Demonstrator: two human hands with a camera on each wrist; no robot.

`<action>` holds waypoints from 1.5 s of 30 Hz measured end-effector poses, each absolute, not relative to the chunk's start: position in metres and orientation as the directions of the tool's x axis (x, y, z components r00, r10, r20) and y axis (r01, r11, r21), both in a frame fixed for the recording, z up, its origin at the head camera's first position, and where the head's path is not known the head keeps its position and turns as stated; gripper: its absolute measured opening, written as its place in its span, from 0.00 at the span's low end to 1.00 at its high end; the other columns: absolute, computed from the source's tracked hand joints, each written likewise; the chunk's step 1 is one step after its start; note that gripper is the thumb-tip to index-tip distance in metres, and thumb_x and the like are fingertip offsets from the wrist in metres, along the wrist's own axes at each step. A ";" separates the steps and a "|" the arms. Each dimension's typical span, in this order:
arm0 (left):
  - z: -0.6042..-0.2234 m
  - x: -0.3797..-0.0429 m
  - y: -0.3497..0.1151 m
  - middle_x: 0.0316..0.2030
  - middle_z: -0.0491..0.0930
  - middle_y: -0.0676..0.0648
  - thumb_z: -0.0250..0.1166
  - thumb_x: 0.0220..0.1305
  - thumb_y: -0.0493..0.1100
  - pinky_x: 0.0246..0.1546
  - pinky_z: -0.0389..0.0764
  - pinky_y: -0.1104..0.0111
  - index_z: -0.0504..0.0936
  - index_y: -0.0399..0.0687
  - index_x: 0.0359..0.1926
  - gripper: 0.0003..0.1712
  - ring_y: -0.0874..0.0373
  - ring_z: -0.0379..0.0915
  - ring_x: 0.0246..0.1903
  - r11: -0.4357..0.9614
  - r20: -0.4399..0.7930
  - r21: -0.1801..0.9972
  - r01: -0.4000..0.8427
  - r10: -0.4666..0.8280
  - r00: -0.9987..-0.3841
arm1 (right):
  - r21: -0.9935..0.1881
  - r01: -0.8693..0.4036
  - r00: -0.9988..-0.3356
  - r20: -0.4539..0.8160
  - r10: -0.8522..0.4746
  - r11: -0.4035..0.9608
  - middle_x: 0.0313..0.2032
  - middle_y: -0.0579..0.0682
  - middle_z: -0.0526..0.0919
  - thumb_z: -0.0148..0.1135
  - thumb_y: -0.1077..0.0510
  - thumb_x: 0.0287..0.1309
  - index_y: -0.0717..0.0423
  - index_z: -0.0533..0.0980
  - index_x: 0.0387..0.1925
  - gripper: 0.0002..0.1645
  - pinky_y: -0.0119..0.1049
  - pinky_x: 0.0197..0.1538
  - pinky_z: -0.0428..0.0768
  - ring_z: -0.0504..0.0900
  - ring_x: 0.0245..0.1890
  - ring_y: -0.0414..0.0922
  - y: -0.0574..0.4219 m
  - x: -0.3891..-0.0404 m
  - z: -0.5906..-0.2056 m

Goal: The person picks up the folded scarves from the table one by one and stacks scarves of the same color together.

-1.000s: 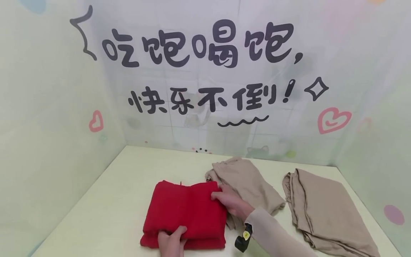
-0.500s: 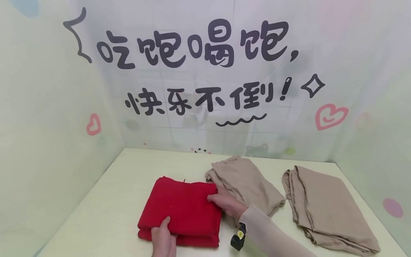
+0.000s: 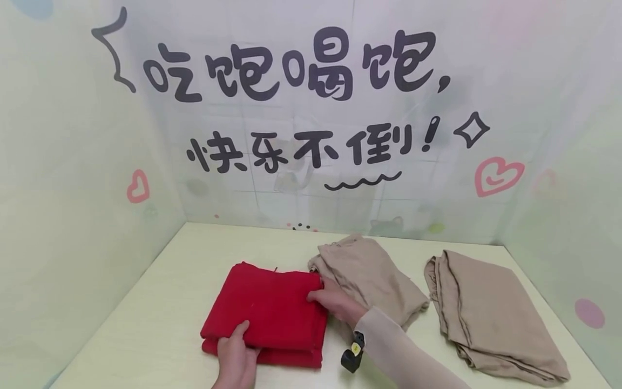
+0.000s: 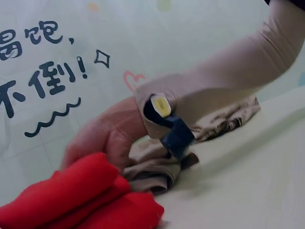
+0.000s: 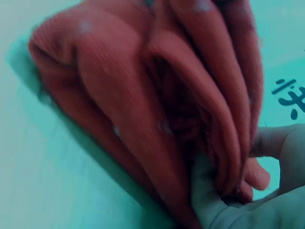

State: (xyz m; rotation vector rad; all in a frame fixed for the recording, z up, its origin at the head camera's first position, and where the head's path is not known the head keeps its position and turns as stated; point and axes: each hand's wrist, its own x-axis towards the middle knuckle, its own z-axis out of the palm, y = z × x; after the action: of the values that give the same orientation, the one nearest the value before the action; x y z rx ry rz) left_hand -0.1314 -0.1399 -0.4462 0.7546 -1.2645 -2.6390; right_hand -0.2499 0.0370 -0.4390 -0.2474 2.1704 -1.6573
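A folded red knit garment [image 3: 267, 308] lies in front of the middle of the table, in thick layers. My left hand [image 3: 235, 354] grips its front edge, thumb on top and fingers at the underside. The right hand [image 3: 340, 303] pinches the far right corner, thumb on the upper face. Up close in the right wrist view, a finger of the right hand [image 5: 214, 195] reaches in between the hanging folds of the garment [image 5: 128, 95]. In the left wrist view the red layers [image 4: 71, 195] bulge below the right hand.
Behind the right hand lies a folded beige garment [image 3: 376, 278], partly covered by the arm. A larger folded beige garment [image 3: 495, 319] is at the right of the table. Printed fabric walls [image 3: 311, 210] stand at the back and both sides.
Both hands have shifted the red garment a little to the left and away from me. My left hand has moved left along its front edge. The beige garments stay put.
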 end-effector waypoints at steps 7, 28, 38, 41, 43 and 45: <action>-0.438 -0.124 -0.165 0.63 0.56 0.50 0.47 0.72 0.47 0.67 0.57 0.48 0.26 0.53 0.72 0.43 0.53 0.52 0.66 -0.644 -0.419 0.755 -0.126 -0.325 -0.848 | -0.919 0.192 -0.876 -0.318 -0.362 0.343 0.49 0.56 0.76 0.62 0.65 0.54 0.62 0.65 0.61 0.31 0.40 0.45 0.79 0.76 0.44 0.47 0.042 -0.248 -0.435; -0.408 -0.132 -0.216 0.44 0.64 0.57 0.47 0.68 0.43 0.41 0.63 0.73 0.59 0.72 0.47 0.15 0.64 0.59 0.45 -0.246 -0.304 0.948 -0.203 -0.504 -0.808 | -0.882 0.191 -0.888 -0.342 -0.307 0.430 0.37 0.56 0.77 0.61 0.58 0.59 0.60 0.68 0.39 0.12 0.40 0.31 0.83 0.80 0.32 0.48 0.075 -0.252 -0.414; -0.393 -0.152 -0.208 0.44 0.64 0.56 0.45 0.69 0.42 0.43 0.68 0.75 0.53 0.55 0.66 0.25 0.67 0.65 0.43 -0.139 -0.244 0.969 -0.204 -0.414 -0.877 | -0.914 0.201 -0.897 -0.316 -0.308 0.352 0.35 0.56 0.78 0.56 0.60 0.60 0.61 0.67 0.41 0.10 0.38 0.31 0.81 0.78 0.29 0.44 0.096 -0.249 -0.408; -0.388 -0.159 -0.202 0.52 0.62 0.51 0.42 0.72 0.44 0.43 0.71 0.77 0.44 0.47 0.72 0.32 0.67 0.66 0.44 -0.096 -0.233 0.972 -0.212 -0.337 -0.912 | -0.928 0.202 -0.910 -0.295 -0.290 0.312 0.35 0.56 0.78 0.55 0.61 0.60 0.62 0.67 0.42 0.11 0.37 0.31 0.81 0.79 0.30 0.43 0.108 -0.247 -0.406; -0.385 -0.164 -0.197 0.57 0.61 0.46 0.41 0.73 0.45 0.43 0.72 0.76 0.41 0.46 0.73 0.33 0.64 0.66 0.46 -0.058 -0.222 0.975 -0.214 -0.291 -0.931 | -0.938 0.195 -0.918 -0.277 -0.284 0.285 0.36 0.58 0.79 0.55 0.62 0.60 0.64 0.67 0.42 0.11 0.38 0.32 0.82 0.80 0.31 0.44 0.116 -0.244 -0.404; -0.380 -0.172 -0.191 0.59 0.61 0.42 0.41 0.73 0.45 0.43 0.72 0.75 0.43 0.45 0.73 0.32 0.60 0.66 0.48 -0.012 -0.210 0.977 -0.214 -0.261 -0.942 | -0.944 0.191 -0.924 -0.266 -0.275 0.270 0.39 0.60 0.80 0.55 0.62 0.60 0.65 0.66 0.44 0.13 0.39 0.32 0.82 0.82 0.31 0.44 0.124 -0.241 -0.403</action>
State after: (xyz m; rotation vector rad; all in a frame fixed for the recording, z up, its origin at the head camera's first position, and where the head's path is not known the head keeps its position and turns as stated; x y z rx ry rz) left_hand -0.1717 -0.1905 -0.3804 0.5262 -2.1834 -2.1479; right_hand -0.2407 0.1242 -0.4026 -0.0761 2.1685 -1.6938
